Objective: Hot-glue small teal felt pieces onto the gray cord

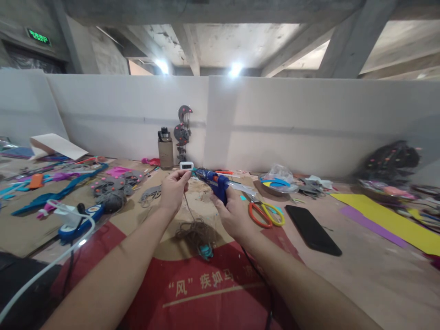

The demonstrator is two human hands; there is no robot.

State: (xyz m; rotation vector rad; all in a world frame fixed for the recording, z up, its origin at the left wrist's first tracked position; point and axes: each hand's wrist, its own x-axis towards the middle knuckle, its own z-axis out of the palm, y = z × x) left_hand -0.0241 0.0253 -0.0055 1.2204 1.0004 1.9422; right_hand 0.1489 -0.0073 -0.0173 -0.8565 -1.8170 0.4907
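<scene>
Nearest, on the near side of the blue glue gun (219, 187), the surface (364, 279) is covered by a red printed sheet (192, 316). Below the glue gun, a tangle of brown cord (193, 233) is laid, with a teal bit (206, 252) at its lower end. One strand is led up to the left hand (174, 189), whose fingers are pinched together on it just left of the glue gun's tip. The glue gun itself is gripped in the right hand (233, 211), whose fingers are clamped around the handle; whether its tip is touched by the left fingers cannot be told. Right of the glue gun, a black phone (312, 229) is laid flat, and closer to the glue gun, scissors (260, 214) are placed. Left of the glue gun, a power strip (82, 222) is set. Behind and left of the glue gun, a bottle (166, 155) is stood upright. Farthest behind the glue gun, a white panel (292, 114) is seen, with concrete beams (357, 39) above.
</scene>
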